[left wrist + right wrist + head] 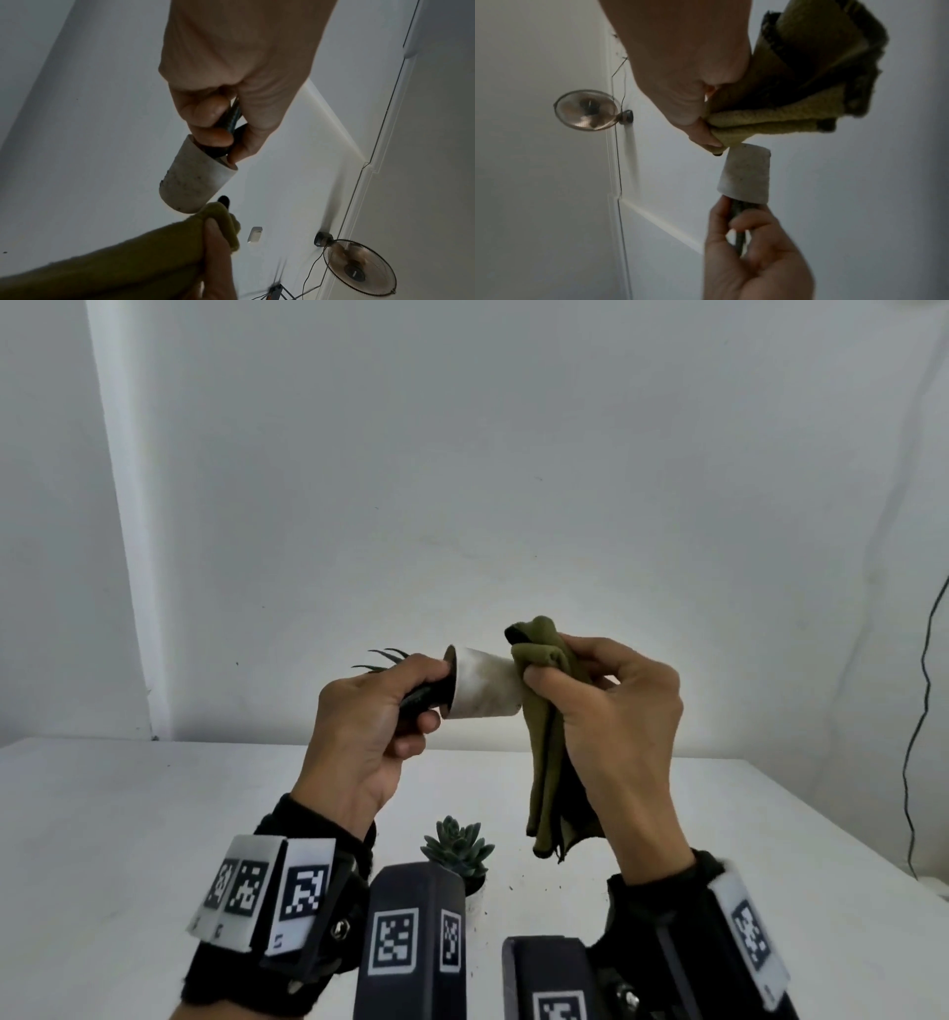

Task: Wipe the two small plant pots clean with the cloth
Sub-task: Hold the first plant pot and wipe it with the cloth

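A small white pot (pixel 481 686), smudged with dirt, is held on its side in the air above the table. My left hand (pixel 382 711) grips the dark spiky plant at its mouth, leaves (pixel 385 660) sticking out to the left. My right hand (pixel 606 706) pinches an olive-green cloth (pixel 547 742) bunched against the pot's base; the rest hangs down. The left wrist view shows the pot (pixel 191 178) with the cloth (pixel 218 219) at its bottom edge; the right wrist view shows the pot (pixel 745 175) and the cloth (pixel 782 113). A second pot with a green succulent (pixel 457 847) stands on the table, partly hidden by my wrist gear.
The white table (pixel 154 839) runs to a white wall (pixel 462 480). A black cable (pixel 924 711) hangs at the right edge. Specks of soil (pixel 518 891) lie near the succulent. A standing fan (pixel 359 268) shows in the left wrist view.
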### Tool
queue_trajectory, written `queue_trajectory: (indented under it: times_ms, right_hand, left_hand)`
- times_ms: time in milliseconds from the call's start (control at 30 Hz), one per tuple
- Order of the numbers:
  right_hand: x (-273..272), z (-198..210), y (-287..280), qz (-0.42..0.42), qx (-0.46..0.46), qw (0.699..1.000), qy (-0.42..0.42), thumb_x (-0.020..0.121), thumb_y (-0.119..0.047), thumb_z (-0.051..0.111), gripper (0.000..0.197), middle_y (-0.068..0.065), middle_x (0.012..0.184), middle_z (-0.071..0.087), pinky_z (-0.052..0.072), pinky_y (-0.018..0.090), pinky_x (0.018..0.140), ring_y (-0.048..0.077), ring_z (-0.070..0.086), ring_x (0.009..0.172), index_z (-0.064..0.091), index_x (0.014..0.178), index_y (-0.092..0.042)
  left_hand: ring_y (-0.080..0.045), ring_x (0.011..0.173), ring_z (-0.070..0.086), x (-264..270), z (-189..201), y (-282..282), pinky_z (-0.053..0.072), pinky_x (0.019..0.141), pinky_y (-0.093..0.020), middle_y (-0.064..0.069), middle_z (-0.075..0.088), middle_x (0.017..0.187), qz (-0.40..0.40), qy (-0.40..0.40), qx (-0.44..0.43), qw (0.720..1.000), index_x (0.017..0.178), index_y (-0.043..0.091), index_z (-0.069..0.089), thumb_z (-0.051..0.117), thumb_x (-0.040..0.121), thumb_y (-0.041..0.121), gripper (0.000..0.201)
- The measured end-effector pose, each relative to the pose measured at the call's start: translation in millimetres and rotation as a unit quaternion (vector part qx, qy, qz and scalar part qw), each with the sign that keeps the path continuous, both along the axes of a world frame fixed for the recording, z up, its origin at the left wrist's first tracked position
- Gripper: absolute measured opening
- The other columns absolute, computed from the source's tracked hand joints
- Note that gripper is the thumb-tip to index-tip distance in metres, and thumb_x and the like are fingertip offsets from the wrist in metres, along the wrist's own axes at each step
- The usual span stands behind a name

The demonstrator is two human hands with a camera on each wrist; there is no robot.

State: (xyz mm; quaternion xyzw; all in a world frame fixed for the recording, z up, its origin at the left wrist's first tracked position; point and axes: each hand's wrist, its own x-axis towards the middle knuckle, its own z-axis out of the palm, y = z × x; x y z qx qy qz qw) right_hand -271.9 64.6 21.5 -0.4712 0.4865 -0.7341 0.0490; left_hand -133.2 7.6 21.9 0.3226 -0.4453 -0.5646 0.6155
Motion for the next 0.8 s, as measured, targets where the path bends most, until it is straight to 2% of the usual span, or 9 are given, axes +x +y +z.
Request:
queue_trajectory:
  times_ms: [67,133,233,333,467,600,667,800]
  right_hand:
    - [4,5,6,0.046,-0.001,0.999,0.006,0.068,-0.007,0.078,0.025,-0.003,0.080,0.072,0.056,0.025,0.071,0.011,0.069,0.076,0.077,0.088,-0.023]
    - [10,6,9,0.074,0.000,0.996,0.052,0.069,-0.006,0.077,0.028,-0.001,0.082,0.071,0.054,0.022,0.069,0.009,0.068,0.075,0.077,0.087,-0.026]
    - [21,3,7,0.044,-0.024,0.992,0.117,0.072,-0.005,0.075,0.027,0.002,0.080,0.063,0.043,0.008,0.064,0.005,0.060,0.073,0.077,0.093,-0.021]
    - [24,0,2,0.011,-0.051,0.989,0.135,0.072,-0.002,0.074,0.026,0.004,0.077,0.058,0.039,0.006,0.062,0.006,0.054,0.071,0.077,0.094,-0.017]
    - [16,-4,-2,-0.011,-0.021,0.991,0.133,0.074,-0.002,0.072,0.027,0.002,0.080,0.058,0.040,0.005,0.064,0.003,0.053,0.075,0.076,0.095,-0.019]
    - [1,-5,-5,-0.028,0.008,0.996,0.084,0.074,-0.006,0.072,0.026,0.000,0.086,0.064,0.044,0.008,0.068,0.002,0.059,0.076,0.075,0.093,-0.023]
    - [-5,-3,-3,-0.008,-0.001,1.000,0.021,0.071,-0.009,0.075,0.025,-0.001,0.087,0.068,0.050,0.018,0.071,0.008,0.066,0.079,0.075,0.089,-0.025]
    - [-11,5,5,0.020,-0.021,0.999,-0.027,0.068,-0.010,0.079,0.024,0.001,0.086,0.071,0.052,0.023,0.070,0.015,0.070,0.079,0.076,0.088,-0.023]
  left_hand:
    - [-0.014,0.039,0.048,0,-1,-1,0.024,0.037,-0.017,-0.006,0.062,0.058,0.025,-0.027,-0.001,0.999,0.067,0.008,0.061,0.076,0.071,0.011,0.016]
    - [-0.014,0.042,0.052,0,-2,-1,0.027,0.039,-0.019,-0.004,0.065,0.060,0.044,-0.045,-0.007,0.998,0.069,0.008,0.065,0.078,0.068,0.015,0.015]
    - [-0.014,0.042,0.052,0,0,0,0.028,0.038,-0.018,-0.005,0.065,0.058,0.047,-0.042,-0.012,0.998,0.066,0.008,0.067,0.078,0.068,0.013,0.013]
    - [-0.016,0.041,0.051,4,1,-1,0.027,0.037,-0.017,-0.005,0.062,0.053,0.046,-0.033,-0.016,0.998,0.060,0.008,0.064,0.077,0.067,0.010,0.015]
    - [-0.017,0.040,0.048,5,1,-1,0.026,0.036,-0.016,-0.009,0.058,0.052,0.044,-0.043,-0.030,0.998,0.057,0.007,0.062,0.076,0.067,0.006,0.017]
    - [-0.017,0.040,0.047,5,3,1,0.026,0.036,-0.017,-0.009,0.057,0.054,0.042,-0.041,-0.043,0.997,0.061,0.004,0.063,0.077,0.066,0.005,0.015]
    - [-0.017,0.040,0.048,5,4,2,0.027,0.036,-0.017,-0.007,0.057,0.054,0.033,-0.015,-0.036,0.999,0.064,0.004,0.063,0.075,0.070,0.005,0.013]
    - [-0.016,0.039,0.049,7,6,0,0.034,0.037,-0.017,-0.008,0.056,0.053,0.034,0.023,-0.020,0.999,0.065,0.002,0.062,0.073,0.073,0.003,0.014]
